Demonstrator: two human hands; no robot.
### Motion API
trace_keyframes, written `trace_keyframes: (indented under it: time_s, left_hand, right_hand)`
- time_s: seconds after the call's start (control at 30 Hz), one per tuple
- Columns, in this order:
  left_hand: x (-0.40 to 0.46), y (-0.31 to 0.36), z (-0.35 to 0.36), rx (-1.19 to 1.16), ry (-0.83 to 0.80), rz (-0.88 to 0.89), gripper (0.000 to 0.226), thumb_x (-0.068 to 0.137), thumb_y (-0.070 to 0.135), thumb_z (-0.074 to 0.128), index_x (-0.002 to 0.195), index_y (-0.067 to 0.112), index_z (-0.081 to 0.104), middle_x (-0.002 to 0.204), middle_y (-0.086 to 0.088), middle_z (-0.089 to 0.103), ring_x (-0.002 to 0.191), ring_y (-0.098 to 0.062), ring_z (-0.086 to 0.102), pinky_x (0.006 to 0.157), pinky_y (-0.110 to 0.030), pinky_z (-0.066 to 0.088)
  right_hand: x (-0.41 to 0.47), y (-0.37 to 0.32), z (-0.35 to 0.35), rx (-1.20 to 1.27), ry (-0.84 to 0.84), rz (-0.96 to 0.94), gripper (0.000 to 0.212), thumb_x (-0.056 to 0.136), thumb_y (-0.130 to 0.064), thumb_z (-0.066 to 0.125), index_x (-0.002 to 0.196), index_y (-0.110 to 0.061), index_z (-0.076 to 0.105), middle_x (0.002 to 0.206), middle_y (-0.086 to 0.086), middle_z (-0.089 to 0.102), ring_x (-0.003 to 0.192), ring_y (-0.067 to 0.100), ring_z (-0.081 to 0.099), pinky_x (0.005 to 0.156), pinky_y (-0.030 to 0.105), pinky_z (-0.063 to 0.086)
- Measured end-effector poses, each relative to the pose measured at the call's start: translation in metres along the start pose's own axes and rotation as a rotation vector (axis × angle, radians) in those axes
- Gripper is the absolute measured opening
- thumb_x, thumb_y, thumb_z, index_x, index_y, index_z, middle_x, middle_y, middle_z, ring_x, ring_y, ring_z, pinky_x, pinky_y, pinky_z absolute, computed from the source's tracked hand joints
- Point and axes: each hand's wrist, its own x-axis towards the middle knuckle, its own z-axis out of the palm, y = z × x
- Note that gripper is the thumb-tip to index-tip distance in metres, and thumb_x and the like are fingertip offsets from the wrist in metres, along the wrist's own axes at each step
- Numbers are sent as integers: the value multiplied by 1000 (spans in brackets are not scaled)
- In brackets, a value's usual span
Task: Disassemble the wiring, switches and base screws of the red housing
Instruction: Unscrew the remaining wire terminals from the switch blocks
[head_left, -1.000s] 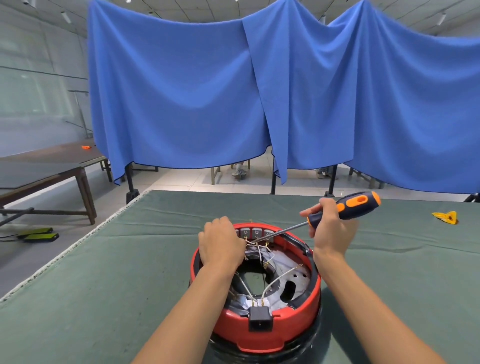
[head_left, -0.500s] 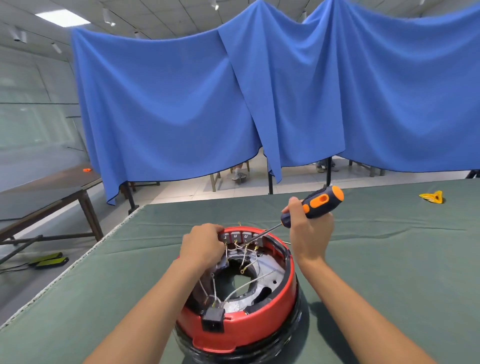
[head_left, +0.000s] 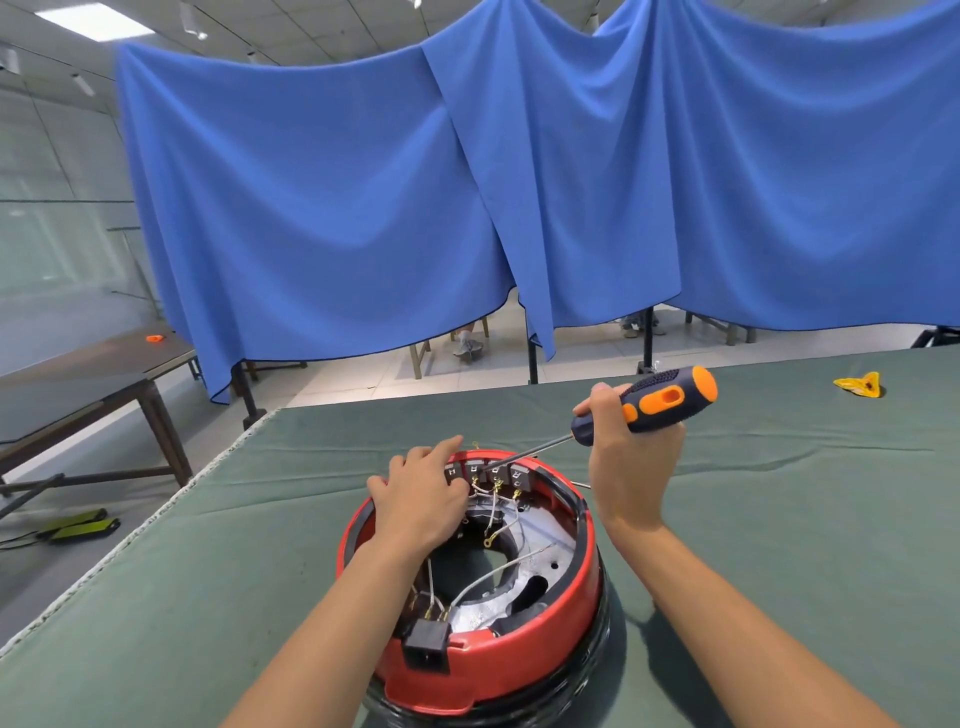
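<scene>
Your left hand (head_left: 421, 499) rests, fingers spread, on the round red plastic housing (head_left: 519, 644); your right hand (head_left: 631, 462) grips the orange-and-navy screwdriver (head_left: 647, 405), tip at the grey switches (head_left: 488, 473).

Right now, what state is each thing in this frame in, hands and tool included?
red housing: open side up on the green table, insides exposed.
switches: seated in a row at the far rim.
wires: attached to the switches and the black socket.
screwdriver: tilted, tip at the switches.
right hand: grips the screwdriver handle.
left hand: rests on the housing rim beside the switches.
</scene>
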Motion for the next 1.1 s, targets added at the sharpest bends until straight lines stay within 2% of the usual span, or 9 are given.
trace_keyframes:
  time_s: [0.27,0.43,0.57,0.67,0.73,0.8,0.9,1.0,1.1]
  left_hand:
    - [-3,-1,-4,-41,6,86,62,79,11,47,135,36,47,142,6,46,131,-16,36,108,-42,20]
    - [-4,0,-5,-30,-8,84,64,80,8,46,138,36,43,143,4,43,131,-19,33,107,-42,20]
    - [-5,2,-5,-22,-11,88,60,83,10,43,138,35,41,143,4,43,130,-20,33,106,-43,20]
    - [-6,2,-5,-28,-16,93,59,84,11,43,139,34,40,142,4,43,130,-20,33,106,-43,20]
    - [-7,1,-5,-33,-15,96,59,84,11,44,139,32,40,142,4,43,130,-20,33,106,-42,20]
    - [-6,0,-5,-38,-10,99,59,84,11,45,139,31,40,142,4,43,130,-20,33,105,-42,20]
    - [-6,1,-5,-49,-14,102,60,83,11,45,139,30,39,142,4,43,130,-20,33,107,-43,19]
    - [-6,1,-6,-42,-23,105,60,82,12,45,139,30,39,142,4,43,130,-20,33,108,-44,19]
    - [-6,0,-5,-30,-25,113,59,83,13,45,140,31,38,143,4,42,130,-20,33,107,-43,20]
  right_hand:
    - [-4,2,2,-11,-12,-68,24,76,-12,59,57,-26,52,48,-14,59,45,-1,54,49,11,43]
    - [-10,-2,7,-66,-90,-135,20,72,-28,58,54,-27,51,47,-12,56,42,1,50,47,13,42]
    - [-9,-7,16,-116,-112,-121,22,68,-28,55,49,-28,44,43,-7,46,39,8,42,41,22,38]
    - [6,-11,27,-201,-133,-47,20,66,-26,53,50,-16,46,43,3,44,42,20,42,44,32,40]
    - [20,-13,39,-295,-141,18,28,64,-30,53,55,-4,49,49,14,53,50,33,52,50,38,47]
    - [32,-15,50,-352,-153,78,31,62,-33,52,56,-2,50,51,13,58,52,30,56,55,39,51]
    - [46,-14,63,-441,-195,140,26,63,-36,50,55,-11,51,48,4,57,49,18,54,55,34,51]
    - [58,-11,73,-499,-201,191,23,63,-39,48,56,-16,48,53,4,57,50,18,51,54,31,47]
    - [67,-8,83,-544,-190,234,25,66,-40,48,61,-15,53,59,5,62,55,20,54,56,30,46]
